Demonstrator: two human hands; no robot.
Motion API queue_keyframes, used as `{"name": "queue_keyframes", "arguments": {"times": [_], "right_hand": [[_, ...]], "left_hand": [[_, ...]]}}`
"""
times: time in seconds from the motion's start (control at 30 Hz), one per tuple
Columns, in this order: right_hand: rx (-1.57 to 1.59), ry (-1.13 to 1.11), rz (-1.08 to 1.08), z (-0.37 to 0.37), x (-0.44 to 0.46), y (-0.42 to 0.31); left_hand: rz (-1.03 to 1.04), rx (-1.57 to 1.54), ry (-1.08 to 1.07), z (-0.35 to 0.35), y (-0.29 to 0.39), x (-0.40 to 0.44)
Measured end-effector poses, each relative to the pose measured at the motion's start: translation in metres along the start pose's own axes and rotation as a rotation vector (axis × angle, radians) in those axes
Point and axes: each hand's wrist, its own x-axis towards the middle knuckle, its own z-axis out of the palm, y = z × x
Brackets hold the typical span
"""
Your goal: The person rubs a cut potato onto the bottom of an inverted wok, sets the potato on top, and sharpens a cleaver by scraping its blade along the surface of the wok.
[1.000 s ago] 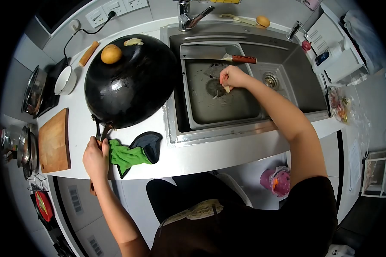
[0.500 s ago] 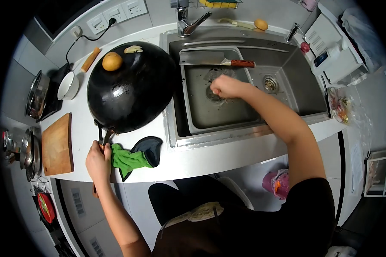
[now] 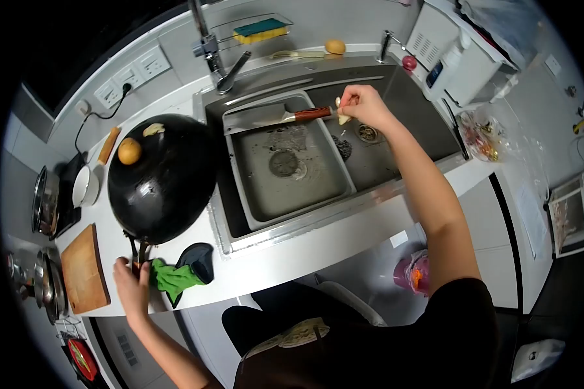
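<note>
The sink (image 3: pixel 402 142) has open room between the basin's right wall and its own right side; the upturned wok (image 3: pixel 165 194) sits close to its left edge. Inside, the basin (image 3: pixel 292 201) fills the left part, the cleaver (image 3: pixel 259 118) across its far end, handle past the rim. The left hand (image 3: pixel 133 288) is at the wok's handle, fingers parted; their grip cannot be told. The right hand (image 3: pixel 363 106), earlier above the basin, is now over the sink's right part, fingertips pinched on a pale piece (image 3: pixel 344 119).
</note>
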Motion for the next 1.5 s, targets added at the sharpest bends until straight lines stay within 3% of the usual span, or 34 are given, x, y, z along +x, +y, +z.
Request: {"name": "queue_keyframes", "arguments": {"times": [0.07,0.13,0.17,0.3,0.37,0.43,0.5,0.57,0.63,0.7,0.73,0.8,0.83,0.9,0.97,1.07,1.2,1.23,1.3,1.37,1.5], "right_hand": [[0.124,0.013,0.014,-0.022,-0.005,0.009],[-0.378,-0.032,0.217,-0.037,-0.013,0.039],[-0.587,0.001,0.100,-0.043,-0.017,0.059],[-0.245,0.414,-0.094,-0.059,-0.035,0.026],[-0.629,0.248,0.002,-0.080,-0.040,0.058],[-0.566,0.276,0.094,-0.101,-0.056,0.038],[-0.178,0.662,-0.069,-0.133,-0.076,0.007],[-0.293,0.913,-0.135,-0.181,-0.103,-0.026],[-0.157,1.140,-0.178,-0.238,-0.122,-0.024],[-0.452,1.348,-0.010,-0.290,-0.140,0.011],[-0.454,1.348,-0.019,-0.307,-0.146,0.027],[-0.523,1.184,0.439,-0.329,-0.150,0.055],[-0.524,1.183,0.432,-0.334,-0.146,0.064],[-0.602,0.966,0.508,-0.339,-0.138,0.079],[-0.565,0.844,0.549,-0.330,-0.137,0.042],[-0.972,0.897,0.453,-0.322,-0.135,0.012],[-0.828,0.913,-0.093,-0.281,-0.107,-0.012],[-0.589,0.808,0.027,-0.253,-0.095,-0.030],[-0.459,0.568,-0.042,-0.197,-0.070,-0.043],[-0.490,0.396,-0.285,-0.118,-0.051,-0.048],[-0.730,-0.189,-0.242,0.016,-0.014,-0.035]], "left_hand": [[0.048,0.022,0.088,-0.012,-0.005,0.010],[0.114,-0.070,0.143,-0.040,0.052,0.023],[0.157,-0.113,0.166,-0.048,0.083,0.032],[0.587,-0.311,0.025,-0.051,0.223,0.039],[0.748,-0.329,-0.048,-0.033,0.271,0.043],[0.850,-0.280,-0.033,-0.019,0.303,0.044],[0.891,-0.313,-0.063,-0.013,0.323,0.041],[0.905,-0.346,-0.110,-0.007,0.335,0.038],[0.934,-0.356,-0.081,0.002,0.341,0.037],[0.936,-0.327,-0.102,0.007,0.345,0.035],[0.946,-0.343,-0.099,0.008,0.348,0.032],[0.951,-0.315,-0.103,0.008,0.350,0.030],[0.960,-0.282,-0.118,0.008,0.351,0.029],[0.962,-0.278,-0.107,0.006,0.352,0.027],[0.922,-0.261,-0.139,0.002,0.351,0.023],[0.929,-0.251,-0.090,0.001,0.338,0.024],[0.818,-0.279,-0.054,-0.011,0.311,0.024],[0.792,-0.314,-0.025,-0.013,0.300,0.024],[0.700,-0.391,0.022,-0.021,0.281,0.020],[0.603,-0.432,0.093,-0.030,0.256,0.015],[0.376,-0.447,0.229,-0.036,0.187,0.010]]}}
